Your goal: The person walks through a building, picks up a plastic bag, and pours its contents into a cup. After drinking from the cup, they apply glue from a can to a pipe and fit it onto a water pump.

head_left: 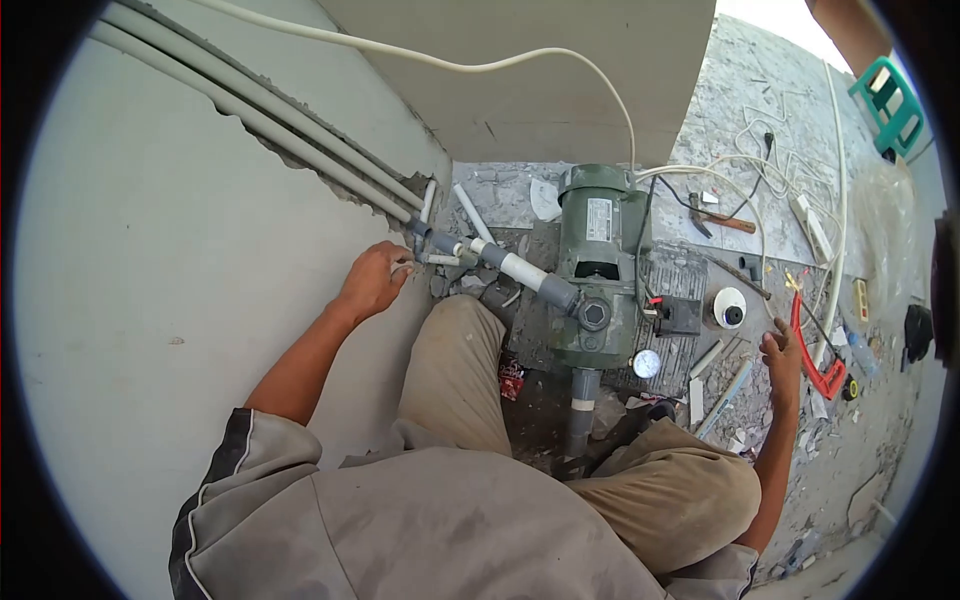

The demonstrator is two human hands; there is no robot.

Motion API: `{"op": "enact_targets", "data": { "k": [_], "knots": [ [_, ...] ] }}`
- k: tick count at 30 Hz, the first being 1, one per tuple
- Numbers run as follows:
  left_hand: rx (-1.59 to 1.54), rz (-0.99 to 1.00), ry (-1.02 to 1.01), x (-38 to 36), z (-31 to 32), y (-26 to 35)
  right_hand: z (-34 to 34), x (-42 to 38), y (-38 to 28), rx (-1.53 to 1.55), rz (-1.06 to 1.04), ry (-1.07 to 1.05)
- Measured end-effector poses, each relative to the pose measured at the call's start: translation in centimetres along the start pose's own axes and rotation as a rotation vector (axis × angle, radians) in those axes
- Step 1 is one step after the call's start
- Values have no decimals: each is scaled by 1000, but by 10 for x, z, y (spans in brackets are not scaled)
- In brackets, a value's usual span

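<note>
My left hand (372,284) is by the wall with its fingers curled together, a small pale bit showing at the fingertips that I cannot make out. Just beyond it, grey and white pipe fittings (440,241) join the pipes set in the wall. A white pipe (522,270) runs from there to the green water pump (600,240) in front of me. My right hand (782,352) reaches over the floor, fingers apart and holding nothing visible. Close beside it lie a red hacksaw (822,375) and a white roll (729,307) with a dark centre.
A hammer (722,217), a power strip (811,228) and loose cables lie on the rubble-strewn floor at right. A pressure gauge (647,363) sticks out beside the pump. A green stool (888,105) and part of another person's arm (850,32) appear at top right.
</note>
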State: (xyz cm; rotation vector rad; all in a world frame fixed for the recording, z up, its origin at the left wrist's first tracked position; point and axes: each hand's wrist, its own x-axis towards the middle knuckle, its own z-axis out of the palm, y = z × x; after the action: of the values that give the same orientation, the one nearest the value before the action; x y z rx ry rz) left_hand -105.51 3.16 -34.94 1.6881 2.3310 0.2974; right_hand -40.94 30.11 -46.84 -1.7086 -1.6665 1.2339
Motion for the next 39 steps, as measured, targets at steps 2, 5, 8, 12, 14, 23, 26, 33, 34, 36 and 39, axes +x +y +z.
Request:
{"op": "enact_targets", "data": {
  "k": [2,5,8,12,14,23,26,33,34,36,39],
  "knots": [
    [119,104,63,37,-10,-10,-6,-12,-50,-20,-25,-59],
    [437,99,-25,94,-26,-32,-8,-23,-112,-84,-108,-110],
    [666,73,-134,137,-33,-61,-5,-47,-166,-124,-190,-125],
    [890,80,-283,170,-32,-84,-4,-85,-217,-213,-237,-195],
    [978,115,-293,175,-28,-78,-3,-107,-234,-305,-279,-193],
    [1062,58,-488,184,12,-103,26,-196,-267,-348,-394,-285],
    [1168,13,-495,177,17,-101,44,-199,-244,-273,-351,-310],
    [1144,138,-440,172,17,-107,44,-194,-229,-520,-297,-184],
    [1138,143,-433,171,16,-111,44,-193,-229,-534,-295,-186],
    [1098,181,-391,165,12,-116,43,-193,-230,-564,-297,-192],
    [1043,204,-387,165,10,-112,43,-192,-231,-544,-319,-184]
  ]
}}
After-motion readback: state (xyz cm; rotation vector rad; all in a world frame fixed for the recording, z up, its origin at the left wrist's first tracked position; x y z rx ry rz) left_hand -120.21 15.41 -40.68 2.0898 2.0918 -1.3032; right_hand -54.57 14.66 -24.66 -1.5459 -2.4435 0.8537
